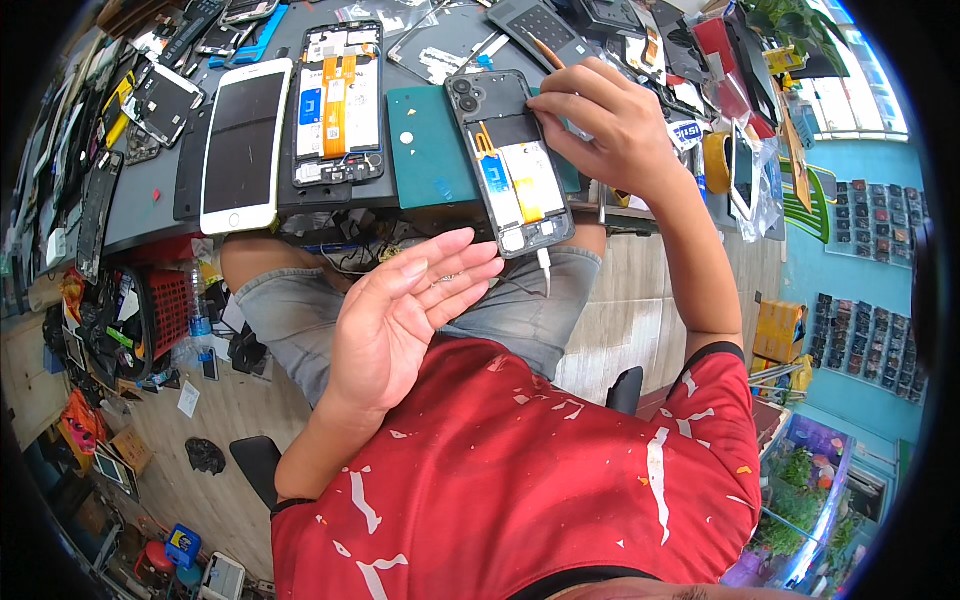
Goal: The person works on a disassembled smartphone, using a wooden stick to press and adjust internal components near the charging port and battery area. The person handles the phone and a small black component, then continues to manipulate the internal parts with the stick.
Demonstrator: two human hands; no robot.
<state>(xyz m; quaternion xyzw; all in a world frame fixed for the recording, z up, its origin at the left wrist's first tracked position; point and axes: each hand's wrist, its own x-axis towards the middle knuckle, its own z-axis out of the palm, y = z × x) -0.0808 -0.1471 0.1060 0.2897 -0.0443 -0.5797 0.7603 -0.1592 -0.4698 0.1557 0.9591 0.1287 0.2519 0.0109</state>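
An opened phone (520,170) lies tilted over a green mat (418,150), its lower end past the table edge. Its back is off, baring a white battery, orange flex cables and a blue label; the camera block shows at the top. A white cable (545,268) is plugged into its bottom. My right hand (610,125) pinches the phone's upper right edge with thumb and fingers; the exact grip is partly hidden. Palm up, my left hand (395,315) is open beside the phone's lower left corner. Tiny shiny bits seem to lie on its fingers, too small to name.
Left of the mat lie another opened phone (338,110) and a white phone (243,150) with a dark screen. Phone parts (165,100) crowd the far left. A black calculator-like device (540,35) and a yellow tape roll (717,162) are farther right. A red basket (168,310) stands below left.
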